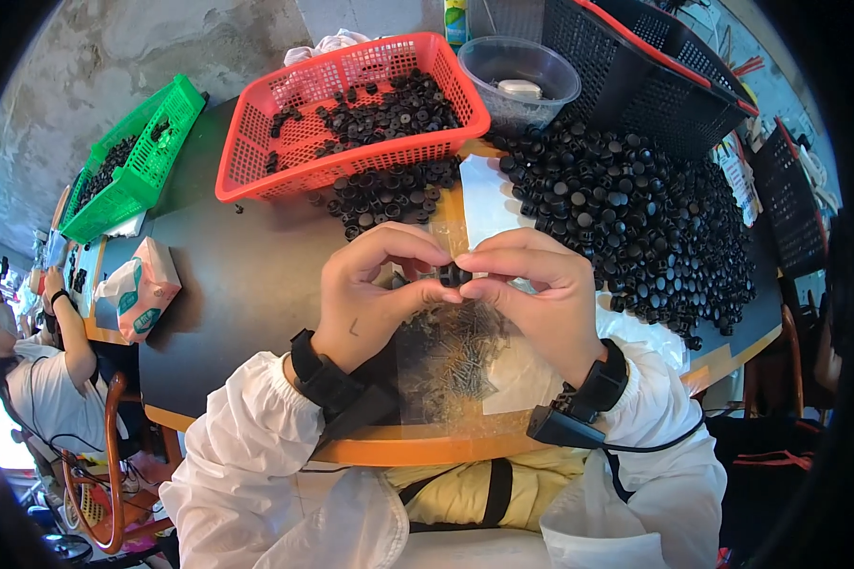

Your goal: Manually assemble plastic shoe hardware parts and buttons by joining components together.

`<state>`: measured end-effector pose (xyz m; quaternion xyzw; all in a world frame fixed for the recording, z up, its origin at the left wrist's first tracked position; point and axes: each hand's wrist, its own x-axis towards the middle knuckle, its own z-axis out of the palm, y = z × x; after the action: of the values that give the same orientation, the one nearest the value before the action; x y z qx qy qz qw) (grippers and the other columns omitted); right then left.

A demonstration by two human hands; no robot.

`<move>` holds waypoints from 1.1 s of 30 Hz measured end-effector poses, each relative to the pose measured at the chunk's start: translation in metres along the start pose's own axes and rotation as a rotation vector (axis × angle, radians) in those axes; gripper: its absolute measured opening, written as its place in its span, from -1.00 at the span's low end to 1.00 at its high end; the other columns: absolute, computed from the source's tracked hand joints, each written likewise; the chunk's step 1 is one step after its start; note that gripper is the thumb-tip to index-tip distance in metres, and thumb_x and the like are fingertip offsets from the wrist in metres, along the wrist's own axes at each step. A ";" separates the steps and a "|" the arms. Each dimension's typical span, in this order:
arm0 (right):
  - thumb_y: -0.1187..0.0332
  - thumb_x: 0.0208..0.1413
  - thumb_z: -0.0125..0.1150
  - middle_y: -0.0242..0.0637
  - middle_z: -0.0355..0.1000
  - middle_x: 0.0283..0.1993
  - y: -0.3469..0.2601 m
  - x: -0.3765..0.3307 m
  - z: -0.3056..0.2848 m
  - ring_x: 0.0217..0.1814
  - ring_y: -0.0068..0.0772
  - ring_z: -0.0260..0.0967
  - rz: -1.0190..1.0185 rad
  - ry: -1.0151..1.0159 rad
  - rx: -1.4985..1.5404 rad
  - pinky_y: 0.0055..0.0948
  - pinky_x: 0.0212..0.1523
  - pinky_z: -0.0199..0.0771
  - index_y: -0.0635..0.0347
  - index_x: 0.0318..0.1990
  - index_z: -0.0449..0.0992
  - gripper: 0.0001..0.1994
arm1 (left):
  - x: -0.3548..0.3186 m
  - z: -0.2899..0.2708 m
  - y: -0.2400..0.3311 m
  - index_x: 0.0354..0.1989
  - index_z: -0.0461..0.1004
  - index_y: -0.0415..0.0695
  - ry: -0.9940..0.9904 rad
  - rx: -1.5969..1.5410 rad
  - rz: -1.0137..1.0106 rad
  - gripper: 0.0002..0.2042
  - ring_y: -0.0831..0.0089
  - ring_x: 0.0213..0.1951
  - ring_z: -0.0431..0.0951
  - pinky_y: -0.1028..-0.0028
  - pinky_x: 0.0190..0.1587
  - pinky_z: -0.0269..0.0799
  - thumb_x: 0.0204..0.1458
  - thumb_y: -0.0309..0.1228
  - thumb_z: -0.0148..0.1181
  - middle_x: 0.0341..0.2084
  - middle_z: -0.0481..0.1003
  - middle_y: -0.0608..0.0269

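Observation:
Over the middle of the table, my left hand (375, 284) and my right hand (539, 284) meet fingertip to fingertip. Thumbs and forefingers of both pinch one small black knob-like part (454, 275) between them. Beneath my hands lies a scatter of thin metal screws or pins (465, 365) on clear plastic sheeting. Beyond, to the right, rises a big heap of round black caps (626, 204). A smaller pile of black parts (389, 194) sits behind my left hand. The other fingers of each hand are curled, partly hiding the held part.
A red basket (351, 171) of black parts stands at the back, beside a clear plastic tub (522, 104) and a black crate (650, 81). At left are a green basket (147, 171) and a tissue pack (147, 289). Another person (52, 370) sits at far left.

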<state>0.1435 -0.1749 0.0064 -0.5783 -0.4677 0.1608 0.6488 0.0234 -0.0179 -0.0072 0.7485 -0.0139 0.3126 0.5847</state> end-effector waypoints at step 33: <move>0.46 -0.12 0.43 -0.34 0.59 -0.31 -0.007 0.002 -0.002 -0.42 -0.56 0.44 -0.120 0.052 -0.276 -0.60 -0.43 0.41 0.12 -0.26 0.66 -0.80 | 0.001 -0.001 0.002 -0.28 0.56 -0.16 0.023 0.175 0.108 -0.71 0.48 -0.33 0.48 0.55 -0.36 0.41 -0.24 -0.54 0.47 -0.30 0.54 0.25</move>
<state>0.1437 -0.1768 0.0134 -0.6369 -0.5024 0.0407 0.5834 0.0228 -0.0174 -0.0046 0.7912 -0.0204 0.3522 0.4996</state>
